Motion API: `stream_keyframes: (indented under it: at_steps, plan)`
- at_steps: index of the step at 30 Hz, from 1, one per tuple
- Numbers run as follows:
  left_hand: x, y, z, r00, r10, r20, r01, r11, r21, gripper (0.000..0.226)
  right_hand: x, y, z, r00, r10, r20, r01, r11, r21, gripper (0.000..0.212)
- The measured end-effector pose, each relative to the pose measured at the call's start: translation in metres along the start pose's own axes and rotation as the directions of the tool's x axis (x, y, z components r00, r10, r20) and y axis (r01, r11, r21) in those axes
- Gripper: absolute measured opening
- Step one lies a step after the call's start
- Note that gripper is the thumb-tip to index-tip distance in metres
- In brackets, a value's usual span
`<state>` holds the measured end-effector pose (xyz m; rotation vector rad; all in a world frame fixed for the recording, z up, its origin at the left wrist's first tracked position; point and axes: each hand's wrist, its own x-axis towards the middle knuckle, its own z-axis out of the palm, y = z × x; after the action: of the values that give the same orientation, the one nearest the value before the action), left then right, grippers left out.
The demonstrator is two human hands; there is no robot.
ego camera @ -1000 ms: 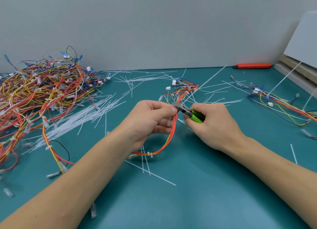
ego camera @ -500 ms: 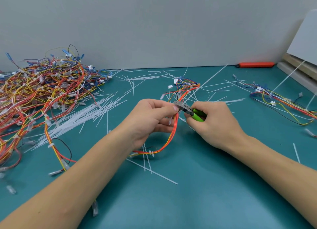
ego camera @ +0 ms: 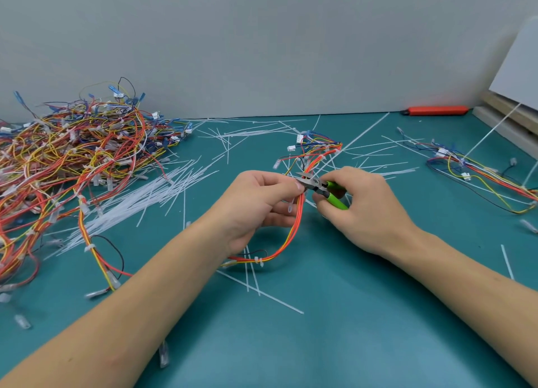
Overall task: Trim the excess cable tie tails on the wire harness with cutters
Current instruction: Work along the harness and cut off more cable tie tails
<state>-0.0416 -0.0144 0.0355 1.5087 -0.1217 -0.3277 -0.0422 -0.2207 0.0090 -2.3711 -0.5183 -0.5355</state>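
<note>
Left hand (ego camera: pixel 256 204), forearm reaching in from lower left, pinches wire harness (ego camera: pixel 294 230) between thumb and curled fingers, holding it above table (ego camera: pixel 334 344). Right hand (ego camera: pixel 366 210), forearm reaching in from lower right, grips green-handled cutters (ego camera: pixel 321 188); metal tip at harness, right beside left thumb. Harness loops down below left hand, far end lying on table beyond cutters. Loose cut tie tails (ego camera: pixel 262 293) on table under harness. Big harness pile (ego camera: pixel 72 166) far left of harness.
</note>
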Motion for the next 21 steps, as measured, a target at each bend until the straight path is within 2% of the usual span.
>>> stream_keyframes:
  at_steps: [1, 5, 7, 9, 13, 21]
  plan:
    - [0.0004, -0.0001, -0.0002, 1.0, -0.001, 0.004, 0.001, 1.0, -0.004, 0.008, 0.0001, 0.0006, -0.0003, 1.0, 0.005, 0.004, -0.005, 1.0, 0.011, 0.007]
    - [0.0008, -0.0016, -0.0006, 1.0, -0.006, 0.014, 0.006, 1.0, -0.008, 0.007, -0.0016, 0.0032, -0.0004, 0.996, 0.086, 0.016, -0.086, 0.996, -0.017, 0.036]
    - [0.0006, -0.002, 0.0001, 1.0, -0.01, 0.018, 0.01, 1.0, -0.012, 0.008, -0.0034, 0.0025, 0.0008, 0.995, 0.101, 0.019, -0.1, 0.994, -0.031, 0.038]
    - [0.0004, -0.0015, 0.001, 1.0, -0.008, 0.014, 0.008, 1.0, -0.017, 0.008, -0.0035, 0.0011, 0.0013, 0.996, 0.086, 0.011, -0.085, 0.996, -0.027, 0.033]
    - [0.0002, 0.0, 0.0005, 1.0, -0.003, 0.007, 0.003, 1.0, -0.018, 0.009, -0.0008, -0.0003, 0.0003, 1.0, 0.014, 0.002, -0.014, 1.0, -0.007, 0.008]
    - [0.0014, -0.0006, -0.0008, 0.999, -0.022, 0.036, 0.023, 0.999, -0.033, 0.008, 0.0006, 0.0014, 0.0007, 1.0, -0.005, 0.022, 0.005, 1.0, 0.027, 0.006]
